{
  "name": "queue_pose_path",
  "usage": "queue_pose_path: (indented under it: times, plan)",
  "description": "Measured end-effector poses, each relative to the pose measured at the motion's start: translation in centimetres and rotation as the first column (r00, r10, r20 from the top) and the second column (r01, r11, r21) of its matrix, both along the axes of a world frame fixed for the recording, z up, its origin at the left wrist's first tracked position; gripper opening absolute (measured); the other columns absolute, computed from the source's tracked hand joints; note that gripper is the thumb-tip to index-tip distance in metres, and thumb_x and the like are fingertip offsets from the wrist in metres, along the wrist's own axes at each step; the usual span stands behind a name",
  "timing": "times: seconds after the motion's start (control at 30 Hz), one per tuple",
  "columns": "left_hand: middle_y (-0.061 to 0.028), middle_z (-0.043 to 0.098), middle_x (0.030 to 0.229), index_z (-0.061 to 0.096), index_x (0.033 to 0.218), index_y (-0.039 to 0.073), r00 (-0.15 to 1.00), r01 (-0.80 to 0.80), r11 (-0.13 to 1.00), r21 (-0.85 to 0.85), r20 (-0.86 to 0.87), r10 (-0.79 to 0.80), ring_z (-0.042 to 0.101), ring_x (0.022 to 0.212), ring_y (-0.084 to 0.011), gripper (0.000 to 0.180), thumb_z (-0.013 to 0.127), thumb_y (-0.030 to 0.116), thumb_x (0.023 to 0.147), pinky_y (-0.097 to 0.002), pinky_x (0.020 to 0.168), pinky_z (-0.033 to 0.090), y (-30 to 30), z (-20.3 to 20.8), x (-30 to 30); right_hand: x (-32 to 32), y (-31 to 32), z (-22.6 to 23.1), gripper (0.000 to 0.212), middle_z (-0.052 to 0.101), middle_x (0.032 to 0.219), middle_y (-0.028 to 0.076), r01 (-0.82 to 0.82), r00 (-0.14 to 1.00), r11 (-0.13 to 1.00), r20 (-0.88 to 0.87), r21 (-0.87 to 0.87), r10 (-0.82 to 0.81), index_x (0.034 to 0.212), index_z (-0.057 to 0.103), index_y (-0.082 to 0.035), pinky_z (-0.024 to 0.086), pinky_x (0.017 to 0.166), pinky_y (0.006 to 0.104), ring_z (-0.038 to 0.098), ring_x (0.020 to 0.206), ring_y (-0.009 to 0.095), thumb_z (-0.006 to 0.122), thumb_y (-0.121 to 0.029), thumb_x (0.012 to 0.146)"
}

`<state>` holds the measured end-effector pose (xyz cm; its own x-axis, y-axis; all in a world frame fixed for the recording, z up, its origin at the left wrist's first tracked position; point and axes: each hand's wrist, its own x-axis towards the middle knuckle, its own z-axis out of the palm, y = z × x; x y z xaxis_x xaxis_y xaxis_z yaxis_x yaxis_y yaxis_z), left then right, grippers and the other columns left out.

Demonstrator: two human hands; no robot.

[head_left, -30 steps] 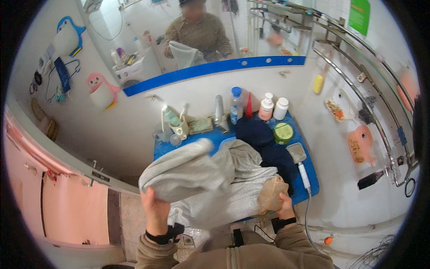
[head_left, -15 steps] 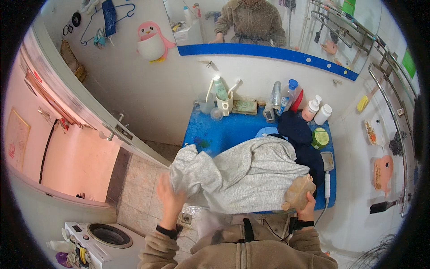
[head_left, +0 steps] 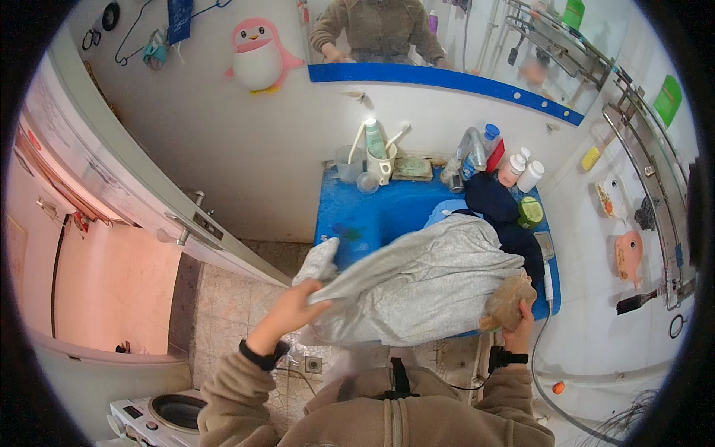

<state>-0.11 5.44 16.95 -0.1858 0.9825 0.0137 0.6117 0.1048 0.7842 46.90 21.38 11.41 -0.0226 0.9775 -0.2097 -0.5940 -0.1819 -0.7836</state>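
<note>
The grey cloth lies bunched over the near part of the blue tabletop, reaching its front edge. Your left hand is closed on a fold at the cloth's left end, thumb against fingers; your right hand grips the tan block by its near right side, against the cloth's right end. Expect the cloth to be soft and limp, with no stiffness to help you; whether it is wet, and so heavier, you cannot tell. It should take a gathered handful better than a thin pinch, best near an end or a thick fold. The block looks firm and light enough for one hand, perhaps slippery, so wrap your fingers around its side. The cloth's long axis runs roughly left to right, its left end slanting toward you, with a loose flap beyond your left hand pointing away from you; the block's longer axis seems to slant from near left to far right.
</note>
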Motion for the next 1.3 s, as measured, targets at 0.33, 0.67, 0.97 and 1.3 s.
queue_pose_path:
  times: [0.33, 0.67, 0.97, 1.3]
  plan:
    - [-0.0133, 0.063, 0.079, 0.061, 0.097, 0.003, 0.784, -0.41, 0.892, -0.191, 0.425, 0.451, 0.061, 0.074, -0.0236, 0.025, 0.056, 0.028, 0.093, -0.0347, 0.071, 0.048, -7.0, -12.3, 1.2, -25.6, -5.5, 2.9, 0.07, 0.052, 0.118, 0.015, -0.855, 0.253, 0.456, 0.966, 0.246, -0.046, 0.133, 0.048, -0.013, 0.043, 0.088, 0.0466, 0.053, 0.104, 0.035, 0.075, -0.02, 0.068]
    - [-0.0226, 0.063, 0.084, 0.057, 0.102, 0.007, 0.883, -0.254, 0.928, -0.273, 0.327, 0.338, 0.061, 0.083, -0.042, 0.025, 0.052, 0.03, 0.092, -0.0458, 0.073, 0.047, -6.6, -10.9, -0.2, -27.9, 4.5, -3.0, 0.072, 0.053, 0.118, 0.019, -0.697, -0.153, 0.686, 0.892, 0.207, -0.425, 0.136, 0.044, -0.01, 0.042, 0.088, 0.049, 0.051, 0.106, 0.037, 0.072, -0.03, 0.072]
    - [-0.0238, 0.063, 0.084, 0.056, 0.101, 0.006, 0.863, -0.279, 0.916, -0.289, 0.342, 0.371, 0.061, 0.084, -0.044, 0.025, 0.052, 0.029, 0.093, -0.0466, 0.072, 0.048, -5.8, -10.1, -0.3, -30.5, -6.8, 0.4, 0.075, 0.052, 0.108, 0.02, -0.923, -0.076, 0.382, 0.955, 0.041, -0.288, 0.131, 0.047, -0.012, 0.043, 0.079, 0.047, 0.052, 0.095, 0.039, 0.076, -0.029, 0.064]
    - [-0.0194, 0.064, 0.082, 0.062, 0.1, 0.005, 0.983, -0.186, 0.982, 0.026, 0.001, 0.186, 0.062, 0.078, -0.0371, 0.026, 0.059, 0.028, 0.091, -0.0422, 0.068, 0.048, 1.6, -6.8, -8.2, -27.9, 5.0, -1.1, 0.076, 0.051, 0.12, 0.023, -0.554, -0.283, 0.823, 0.958, -0.129, -0.04, 0.134, 0.044, -0.015, 0.041, 0.092, 0.0494, 0.05, 0.109, 0.039, 0.077, -0.03, 0.067]
